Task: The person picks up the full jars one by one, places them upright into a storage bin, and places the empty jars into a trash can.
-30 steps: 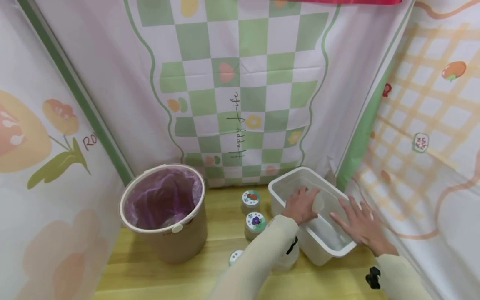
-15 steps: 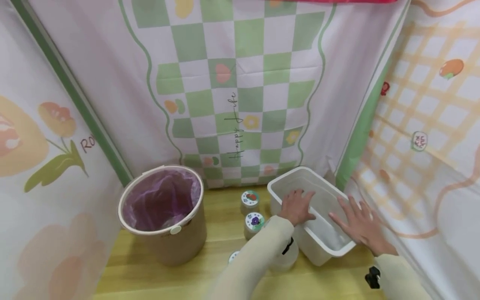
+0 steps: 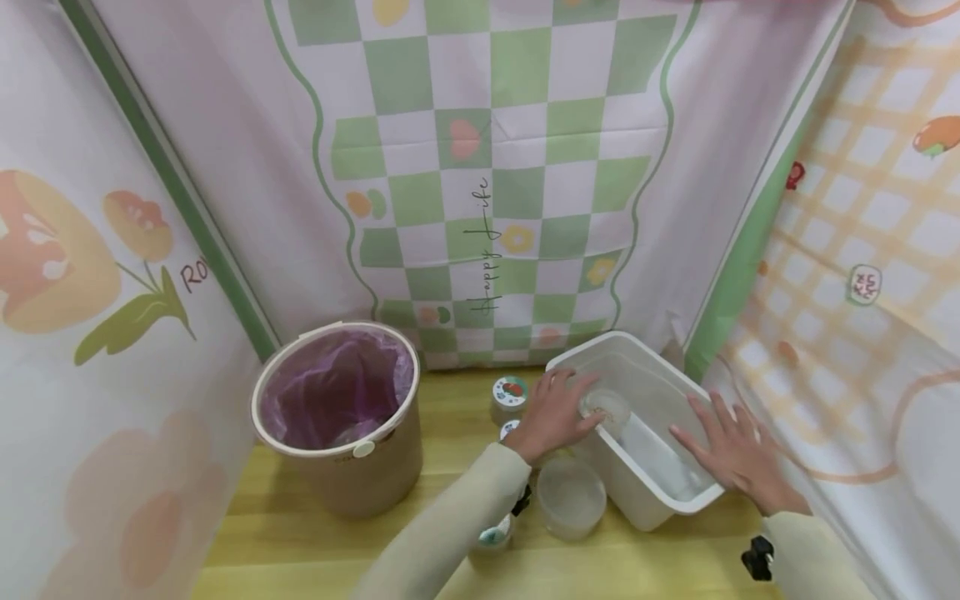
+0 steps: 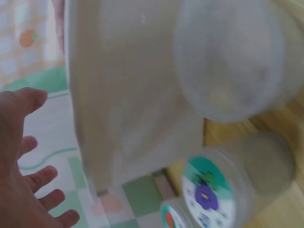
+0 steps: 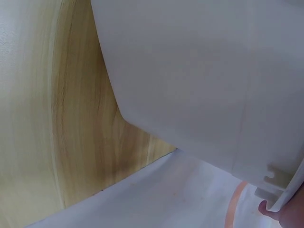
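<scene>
Nearest on the tabletop (image 3: 600,571), I see a small jar (image 3: 491,537) that the left sleeve (image 3: 442,517) partly hides. Next to it is a round, see-through pot (image 3: 572,500), just beside the tub (image 3: 626,487).

The right grip (image 3: 742,457) is at the tub's right rim. Its fingers are long and spread, and a fingertip (image 5: 271,212) shows at the rim near a hook (image 5: 283,177). I can't tell how hard it presses, but it isn't curled tight round anything.

The tub stands on the right of the tabletop. I think it is light and stiff, so a bump might make it slide. The rim looks best to hold, with one grip on each long side.

The left grip (image 3: 553,417) is at the tub's left rim, fingers wide apart, with nothing in it. I can't tell if its thumb touches the rim. Just past that thumb, a clear cup (image 3: 611,408) is inside the tub. It looks smooth and maybe slippery, so I'd hold it gently round its sides.

Farther back are a flower jar (image 4: 206,197) and a red-top jar (image 3: 510,392). Off to the left is a bin (image 3: 367,482) with a purple bag (image 3: 330,387). Behind everything hangs a checked cloth (image 3: 519,192).
</scene>
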Demonstrator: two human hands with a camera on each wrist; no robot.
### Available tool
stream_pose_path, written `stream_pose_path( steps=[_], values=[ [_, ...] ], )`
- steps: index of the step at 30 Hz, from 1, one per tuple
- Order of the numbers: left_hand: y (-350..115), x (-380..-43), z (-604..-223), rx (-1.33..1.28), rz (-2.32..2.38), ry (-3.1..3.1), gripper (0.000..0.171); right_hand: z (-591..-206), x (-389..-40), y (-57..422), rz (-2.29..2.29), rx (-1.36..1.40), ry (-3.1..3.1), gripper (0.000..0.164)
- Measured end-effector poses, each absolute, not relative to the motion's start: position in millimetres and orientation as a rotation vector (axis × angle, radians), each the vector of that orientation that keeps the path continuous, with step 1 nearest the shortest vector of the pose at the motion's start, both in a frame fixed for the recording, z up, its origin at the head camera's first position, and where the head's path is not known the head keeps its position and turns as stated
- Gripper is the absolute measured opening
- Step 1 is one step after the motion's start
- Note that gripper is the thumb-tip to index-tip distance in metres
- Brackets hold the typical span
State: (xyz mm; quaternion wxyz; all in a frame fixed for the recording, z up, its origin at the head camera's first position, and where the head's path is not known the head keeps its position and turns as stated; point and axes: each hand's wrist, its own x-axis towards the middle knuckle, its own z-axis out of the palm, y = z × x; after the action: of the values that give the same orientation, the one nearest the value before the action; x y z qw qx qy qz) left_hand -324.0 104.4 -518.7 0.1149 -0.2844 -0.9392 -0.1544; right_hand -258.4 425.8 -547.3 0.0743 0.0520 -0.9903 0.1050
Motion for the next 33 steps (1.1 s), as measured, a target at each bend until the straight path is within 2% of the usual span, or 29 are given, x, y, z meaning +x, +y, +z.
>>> stream_pose_path(
  steps=[17, 33],
  values=[
    [21.7, -297.2, -551.5, -0.681, -0.536, -2.729, 0.064, -546.8, -258.9, 425.8, 0.351, 0.168, -2.970, 0.079],
    [-30.8, -231.3, -623.5, -0.677, -0.771, -2.812, 0.074, -544.9, -258.7, 424.4, 0.353, 0.158, -2.977, 0.078]
  ],
)
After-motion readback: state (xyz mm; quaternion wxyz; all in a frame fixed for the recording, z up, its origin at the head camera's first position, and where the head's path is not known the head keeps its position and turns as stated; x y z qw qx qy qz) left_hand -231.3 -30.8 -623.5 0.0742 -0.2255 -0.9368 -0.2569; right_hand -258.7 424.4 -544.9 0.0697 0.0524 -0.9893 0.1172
